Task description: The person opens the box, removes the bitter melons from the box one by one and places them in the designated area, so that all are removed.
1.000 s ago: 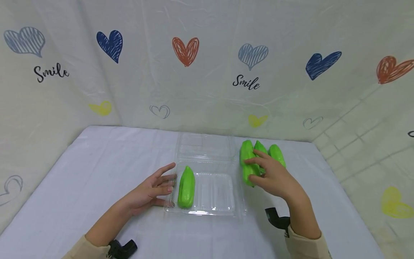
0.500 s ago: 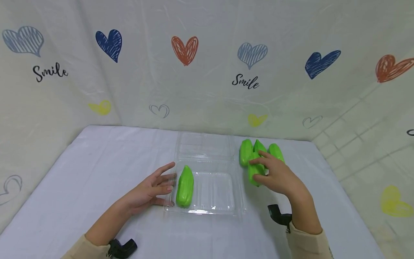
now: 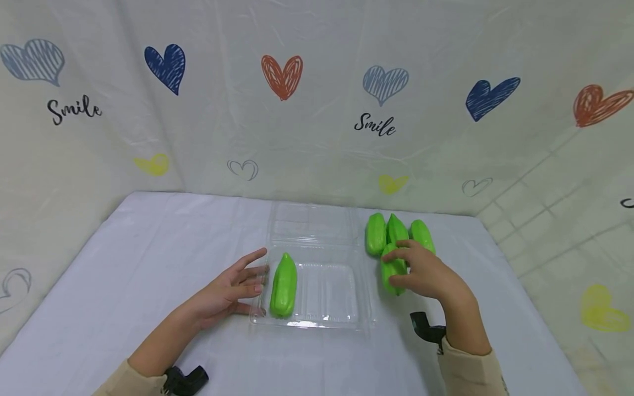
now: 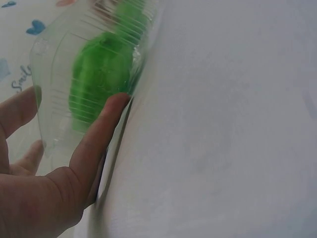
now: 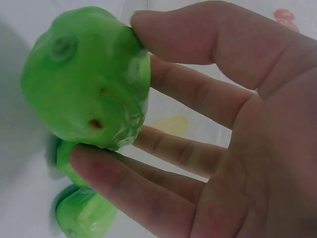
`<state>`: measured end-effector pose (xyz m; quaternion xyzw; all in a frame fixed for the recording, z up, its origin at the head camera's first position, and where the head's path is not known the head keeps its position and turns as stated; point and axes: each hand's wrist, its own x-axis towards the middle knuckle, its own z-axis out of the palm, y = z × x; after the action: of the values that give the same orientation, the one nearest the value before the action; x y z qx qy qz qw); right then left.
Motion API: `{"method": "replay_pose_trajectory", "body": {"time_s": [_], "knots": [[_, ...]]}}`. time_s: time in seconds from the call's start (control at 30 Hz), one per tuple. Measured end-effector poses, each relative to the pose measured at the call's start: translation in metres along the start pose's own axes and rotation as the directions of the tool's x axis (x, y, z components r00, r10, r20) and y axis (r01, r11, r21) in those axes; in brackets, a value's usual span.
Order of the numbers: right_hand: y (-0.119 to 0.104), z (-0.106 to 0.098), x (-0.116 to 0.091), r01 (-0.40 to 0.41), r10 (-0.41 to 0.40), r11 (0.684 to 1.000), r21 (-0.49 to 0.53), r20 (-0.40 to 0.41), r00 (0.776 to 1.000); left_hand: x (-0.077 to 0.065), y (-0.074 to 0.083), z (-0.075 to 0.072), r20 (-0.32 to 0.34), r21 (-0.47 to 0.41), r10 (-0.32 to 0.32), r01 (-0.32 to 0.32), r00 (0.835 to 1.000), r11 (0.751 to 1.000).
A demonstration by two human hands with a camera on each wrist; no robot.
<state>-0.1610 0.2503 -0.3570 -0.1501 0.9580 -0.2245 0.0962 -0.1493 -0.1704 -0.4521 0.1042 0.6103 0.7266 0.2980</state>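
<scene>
In the head view, a clear plastic clamshell box [image 3: 337, 291] lies with its lid folded back. One long green gourd-shaped piece [image 3: 284, 289], pointed at its far end, lies along the box's left side. My left hand [image 3: 228, 297] touches the box's left wall with spread fingers; the left wrist view shows a fingertip [image 4: 118, 101] against the clear plastic. To the right of the box, my right hand [image 3: 431, 272] holds another green gourd-shaped piece [image 3: 393, 269] between thumb and fingers. The right wrist view shows the held piece's rounded end, with a stem mark and brown spots.
Behind the held piece, more green pieces [image 3: 376, 235] lie side by side near the table's back edge. A white cloth [image 3: 173, 242] covers the table, and a heart-printed curtain [image 3: 317, 126] rises behind it. Black wrist mounts [image 3: 185, 379] sit on both forearms.
My right hand has drawn the held green piece rightward from the leftmost one, then slightly toward me. The left hand and the box have stayed nearly still.
</scene>
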Motion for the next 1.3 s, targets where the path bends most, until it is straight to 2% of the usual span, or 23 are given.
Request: {"method": "replay_pose_trajectory", "body": {"time_s": [0.43,0.93,1.1,1.3], "knots": [[0.003,0.006,0.004,-0.016,0.017,1.000,-0.013,0.082,0.997,0.000,0.003,0.000,0.000,0.007,-0.001,0.001,1.000,1.000],[0.000,0.004,-0.002,-0.023,0.027,0.999,-0.042,0.114,0.993,-0.001,0.001,0.001,0.010,-0.002,0.001,-0.001,1.000,1.000],[-0.006,0.001,-0.005,-0.022,0.026,0.998,-0.066,0.056,0.998,-0.001,0.002,0.001,0.011,-0.005,0.000,0.000,1.000,1.000],[-0.020,0.004,-0.003,0.029,-0.036,0.995,-0.100,-0.063,0.997,-0.002,0.003,0.002,0.004,-0.003,-0.006,0.006,1.000,1.000]]}}
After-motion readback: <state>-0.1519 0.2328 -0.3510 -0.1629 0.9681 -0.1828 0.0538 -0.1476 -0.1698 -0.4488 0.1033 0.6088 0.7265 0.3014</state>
